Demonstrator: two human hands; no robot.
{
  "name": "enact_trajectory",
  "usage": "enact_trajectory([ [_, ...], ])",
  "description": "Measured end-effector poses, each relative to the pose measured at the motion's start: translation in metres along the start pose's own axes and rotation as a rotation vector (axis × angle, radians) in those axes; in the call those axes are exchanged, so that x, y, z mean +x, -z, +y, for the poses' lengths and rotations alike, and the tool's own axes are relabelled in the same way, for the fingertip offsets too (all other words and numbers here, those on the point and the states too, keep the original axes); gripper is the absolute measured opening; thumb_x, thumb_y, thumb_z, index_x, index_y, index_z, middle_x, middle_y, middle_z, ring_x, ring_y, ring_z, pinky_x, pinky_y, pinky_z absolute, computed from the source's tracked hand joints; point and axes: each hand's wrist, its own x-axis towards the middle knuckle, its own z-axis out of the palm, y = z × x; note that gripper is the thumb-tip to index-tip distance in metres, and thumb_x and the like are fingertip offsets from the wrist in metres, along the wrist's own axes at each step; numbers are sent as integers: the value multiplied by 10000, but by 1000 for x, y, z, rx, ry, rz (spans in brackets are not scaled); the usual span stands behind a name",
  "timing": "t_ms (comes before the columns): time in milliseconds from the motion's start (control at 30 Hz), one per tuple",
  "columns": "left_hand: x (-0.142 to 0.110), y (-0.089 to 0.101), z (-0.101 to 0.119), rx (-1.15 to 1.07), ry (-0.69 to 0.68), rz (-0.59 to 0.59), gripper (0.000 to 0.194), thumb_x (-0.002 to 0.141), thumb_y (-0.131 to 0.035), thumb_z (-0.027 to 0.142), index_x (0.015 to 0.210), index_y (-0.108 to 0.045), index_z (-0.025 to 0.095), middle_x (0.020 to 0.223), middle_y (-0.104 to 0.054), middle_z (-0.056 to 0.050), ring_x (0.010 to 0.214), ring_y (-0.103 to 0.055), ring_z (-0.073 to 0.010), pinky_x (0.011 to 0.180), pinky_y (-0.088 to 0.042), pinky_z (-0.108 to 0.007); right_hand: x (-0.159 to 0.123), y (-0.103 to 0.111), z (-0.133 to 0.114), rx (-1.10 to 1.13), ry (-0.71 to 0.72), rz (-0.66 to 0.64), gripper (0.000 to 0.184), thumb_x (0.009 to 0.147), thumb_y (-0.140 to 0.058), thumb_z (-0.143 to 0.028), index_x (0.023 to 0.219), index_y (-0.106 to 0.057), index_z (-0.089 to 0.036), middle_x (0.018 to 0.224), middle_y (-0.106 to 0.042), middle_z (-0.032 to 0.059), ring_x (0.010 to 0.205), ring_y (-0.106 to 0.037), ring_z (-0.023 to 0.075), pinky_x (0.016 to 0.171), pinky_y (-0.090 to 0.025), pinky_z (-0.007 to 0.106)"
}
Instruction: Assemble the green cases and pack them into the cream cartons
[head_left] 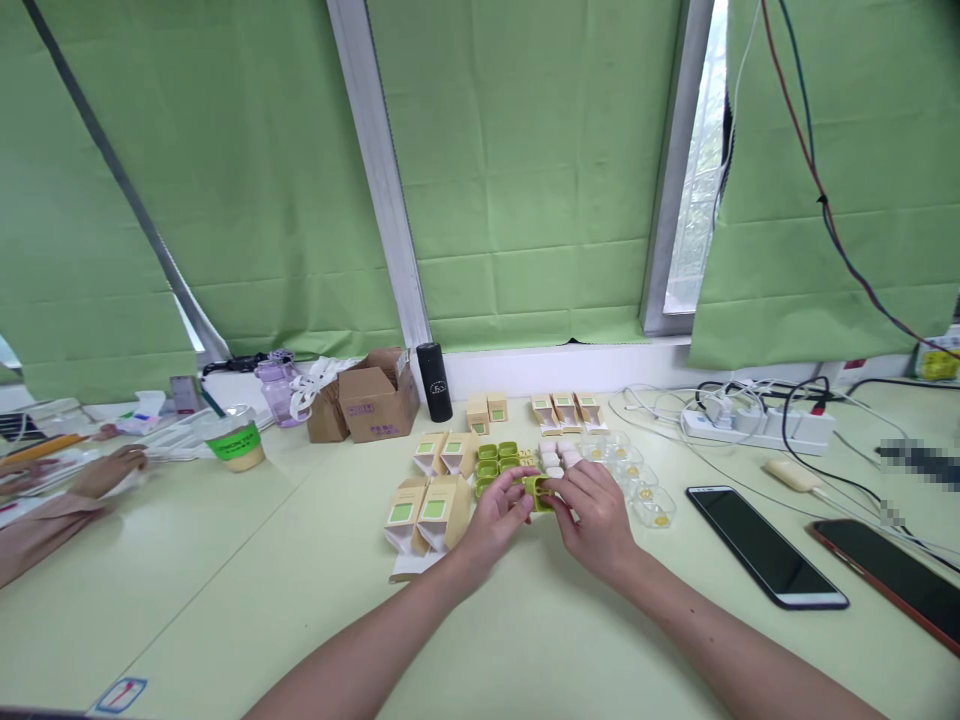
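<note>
In the lower centre of the frame, the left hand (497, 517) pinches a small olive-green plastic holder (535, 489) while the right hand (598, 512) pinches its right side, apparently adjusting it, so the next move calls for steady fingertips.

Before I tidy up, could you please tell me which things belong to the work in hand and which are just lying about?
Likely in use:
- green piece, at left hand and right hand
- green cups
- small cartons
- clear containers

Probably just lying about:
- phones
- power strip
- black bottle
- cardboard box
</note>
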Motion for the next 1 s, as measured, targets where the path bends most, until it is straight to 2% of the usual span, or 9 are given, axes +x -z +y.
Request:
enact_trajectory([
  [733, -1, -1, 1, 33, 3, 0, 705, 781, -856, 668, 1256, -682, 177, 875, -651, -46, 809, -580, -177, 748, -444, -302, 1, -1, 2, 115, 20, -26, 208, 1024, -550, -110, 946, -705, -225, 705, -617, 19, 727, -508, 204, 678, -375, 353],
  [1000, -1, -2, 5, 26, -33, 13, 697, 770, -870, 658, 1245, -724, 170, 935, -674, -67, 816, -578, -171, 728, -449, -286, 5, 8, 3, 111, 100, -50, 158, 1004, -576, -123, 1036, -698, -219, 748, -653, 37, 745, -528, 216, 682, -396, 369],
])
